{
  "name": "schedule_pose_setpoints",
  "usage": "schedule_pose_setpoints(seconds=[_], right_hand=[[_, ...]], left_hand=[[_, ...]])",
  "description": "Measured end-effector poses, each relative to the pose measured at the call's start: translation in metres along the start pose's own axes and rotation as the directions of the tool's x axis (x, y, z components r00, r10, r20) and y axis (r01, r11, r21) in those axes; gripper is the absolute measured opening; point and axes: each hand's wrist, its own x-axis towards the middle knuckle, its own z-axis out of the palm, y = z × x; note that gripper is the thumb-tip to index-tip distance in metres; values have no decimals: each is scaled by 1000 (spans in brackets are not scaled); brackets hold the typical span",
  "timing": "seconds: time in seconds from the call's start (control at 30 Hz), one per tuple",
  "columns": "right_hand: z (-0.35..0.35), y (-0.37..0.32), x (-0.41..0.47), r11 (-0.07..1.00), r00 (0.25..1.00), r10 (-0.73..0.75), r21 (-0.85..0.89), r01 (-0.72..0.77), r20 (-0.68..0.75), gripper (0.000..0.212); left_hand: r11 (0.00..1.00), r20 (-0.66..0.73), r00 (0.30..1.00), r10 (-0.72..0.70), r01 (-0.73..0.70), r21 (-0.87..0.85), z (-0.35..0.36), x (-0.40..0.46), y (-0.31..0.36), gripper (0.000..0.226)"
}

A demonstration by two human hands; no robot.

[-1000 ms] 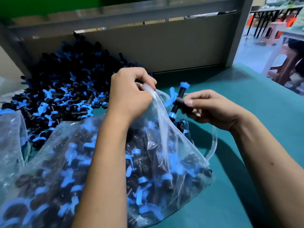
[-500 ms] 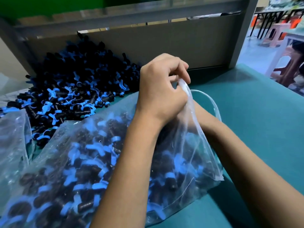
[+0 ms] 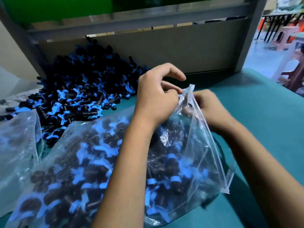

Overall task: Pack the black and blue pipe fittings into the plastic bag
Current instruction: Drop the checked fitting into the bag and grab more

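A clear zip plastic bag (image 3: 194, 153), stuffed with black and blue pipe fittings, lies on the teal table in front of me. My left hand (image 3: 156, 97) pinches the upper corner of the bag's mouth and holds it up. My right hand (image 3: 210, 111) is at the mouth's edge just right of the zip strip, blurred, with its fingers curled onto the plastic; the fingertips are hidden behind the bag. A loose pile of fittings (image 3: 85, 89) is heaped at the back left, beyond the bag.
Another clear bag (image 3: 16, 137) lies at the left edge. A grey board in a metal frame (image 3: 164, 46) walls off the back of the table (image 3: 255, 104). Plastic stools (image 3: 292, 66) stand on the floor beyond the table's right edge.
A second ago my right hand held a fitting at the bag's mouth, then reached inside. Now it is back out at the mouth's edge without the fitting. My left hand moved right, lifting the corner.
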Motion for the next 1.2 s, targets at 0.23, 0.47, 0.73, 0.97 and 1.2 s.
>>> schedule_pose_setpoints(seconds=[0.23,0.47,0.73,0.97,1.2], right_hand=[[-27,-38,28,989,875,-77,76,129,-478,12],[63,-136,91,882,930,-180,-365,297,321,13],[217,-133,159,708,744,34,-541,454,668,74],[299,-116,185,610,735,-113,-537,582,669,92],[274,-79,202,515,774,111,-702,491,623,87]], left_hand=[[950,-250,944,-216,263,171,-69,5,-39,30],[761,-613,646,-455,639,109,-137,-18,-91,31],[751,-713,434,-550,630,-197,-172,-36,-105,22],[753,-696,389,-603,565,-337,-178,-38,-108,21],[724,-673,379,-636,595,-349,-175,-42,-113,16]])
